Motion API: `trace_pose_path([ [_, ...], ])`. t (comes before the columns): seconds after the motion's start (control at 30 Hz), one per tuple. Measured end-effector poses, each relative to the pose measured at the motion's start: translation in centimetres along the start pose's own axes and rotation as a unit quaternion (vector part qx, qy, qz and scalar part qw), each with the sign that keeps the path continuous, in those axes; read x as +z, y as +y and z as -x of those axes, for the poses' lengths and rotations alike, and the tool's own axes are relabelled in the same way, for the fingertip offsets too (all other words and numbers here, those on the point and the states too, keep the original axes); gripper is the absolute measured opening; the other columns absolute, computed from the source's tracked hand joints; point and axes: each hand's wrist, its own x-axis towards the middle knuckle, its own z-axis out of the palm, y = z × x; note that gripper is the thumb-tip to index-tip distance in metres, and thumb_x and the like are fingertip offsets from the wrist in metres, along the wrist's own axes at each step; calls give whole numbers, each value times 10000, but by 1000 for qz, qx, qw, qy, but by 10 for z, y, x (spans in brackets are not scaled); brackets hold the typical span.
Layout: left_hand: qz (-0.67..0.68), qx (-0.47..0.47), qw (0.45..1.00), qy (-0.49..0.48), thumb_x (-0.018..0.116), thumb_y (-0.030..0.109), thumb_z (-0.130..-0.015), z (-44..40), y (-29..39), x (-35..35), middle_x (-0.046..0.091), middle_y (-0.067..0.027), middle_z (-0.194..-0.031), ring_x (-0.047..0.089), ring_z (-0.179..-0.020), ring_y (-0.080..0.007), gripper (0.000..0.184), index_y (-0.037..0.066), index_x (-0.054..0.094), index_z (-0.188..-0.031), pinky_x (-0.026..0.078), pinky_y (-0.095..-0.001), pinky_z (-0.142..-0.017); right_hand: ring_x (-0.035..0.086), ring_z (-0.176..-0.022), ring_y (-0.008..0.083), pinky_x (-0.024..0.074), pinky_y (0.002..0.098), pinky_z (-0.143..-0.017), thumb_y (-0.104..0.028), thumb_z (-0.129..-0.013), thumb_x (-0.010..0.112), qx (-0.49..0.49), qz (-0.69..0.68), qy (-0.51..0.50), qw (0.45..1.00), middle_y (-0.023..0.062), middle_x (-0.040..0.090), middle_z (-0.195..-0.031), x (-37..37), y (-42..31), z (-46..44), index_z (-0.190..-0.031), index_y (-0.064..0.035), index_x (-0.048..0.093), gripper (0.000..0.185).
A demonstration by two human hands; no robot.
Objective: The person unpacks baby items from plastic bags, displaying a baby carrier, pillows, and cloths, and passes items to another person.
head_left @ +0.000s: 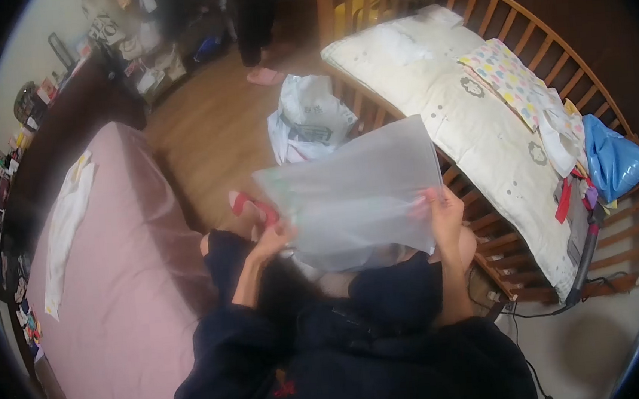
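A translucent, frosted plastic bag (357, 196) is spread out over my lap, between my two hands. My left hand (272, 241) is closed on its left edge, near a faint green print. At the bag's right edge, my right hand (446, 208) grips it, with some fingers showing through the plastic behind. Whether anything lies inside the bag cannot be made out. Beyond it a white plastic bag (311, 114) with printing stands on the wooden floor.
A pink-covered bed (126, 267) with a white cloth (70, 226) is at left. On the right, a wooden crib (539, 32) holds a pale mattress (471, 127), dotted cloth (501, 76) and blue bag (616, 157). Another person's legs (255, 24) show at the top.
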Motion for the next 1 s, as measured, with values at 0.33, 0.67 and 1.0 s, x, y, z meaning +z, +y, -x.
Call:
trace_pose_path([
  [0.33, 61, 78, 995, 28, 591, 120, -909, 2, -26, -20, 576, -1, -679, 436, -476, -40, 111, 22, 617, -953, 298, -195, -413, 519, -556, 82, 417, 227, -512, -211, -981, 485, -119, 165, 213, 956, 22, 574, -657, -43, 25, -19, -893, 13, 613, 273],
  [0.67, 13, 128, 980, 153, 550, 128, -938, 28, -34, -58, 606, -24, -789, 559, -684, -88, 137, 13, 585, -1004, 451, -215, -591, 565, -753, 93, 434, 206, -650, -330, -984, 484, -18, -54, 221, 974, 58, 641, -906, -91, 13, -80, -1082, -26, 605, 342],
  [1.0, -187, 160, 943, 223, 565, 19, -846, 0, -42, -37, 622, -128, -965, 601, -926, -207, 136, 12, 621, -969, 459, -288, -817, 620, -934, 276, 522, 359, -822, -196, -996, 416, -155, -214, 301, 917, 172, 606, -1097, -15, -26, -252, -1226, 1, 445, 303],
])
